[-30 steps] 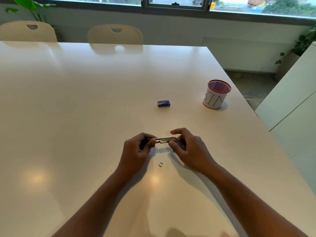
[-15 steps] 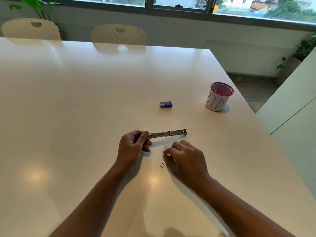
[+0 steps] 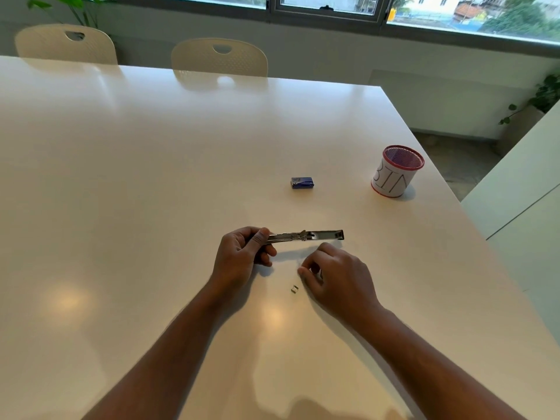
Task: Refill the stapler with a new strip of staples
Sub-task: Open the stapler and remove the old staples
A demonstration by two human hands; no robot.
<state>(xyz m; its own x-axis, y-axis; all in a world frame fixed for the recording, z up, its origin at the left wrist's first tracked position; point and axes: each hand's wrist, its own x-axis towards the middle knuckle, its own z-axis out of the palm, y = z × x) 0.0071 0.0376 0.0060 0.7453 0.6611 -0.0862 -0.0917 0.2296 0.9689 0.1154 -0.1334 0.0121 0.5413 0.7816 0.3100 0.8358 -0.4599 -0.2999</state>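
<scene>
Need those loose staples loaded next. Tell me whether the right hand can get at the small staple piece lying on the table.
Probably yes. The right hand hovers just beside the staple piece, its fingers curled close above it, and nothing lies between them. The left hand grips the opened stapler farther back, out of the way.

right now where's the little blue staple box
In the head view the blue staple box lies flat on the white table, beyond the opened stapler and left of the red-rimmed cup.

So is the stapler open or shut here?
Open. The stapler is swung out into one long flat line, the left hand gripping one end, its metal staple channel exposed.
</scene>
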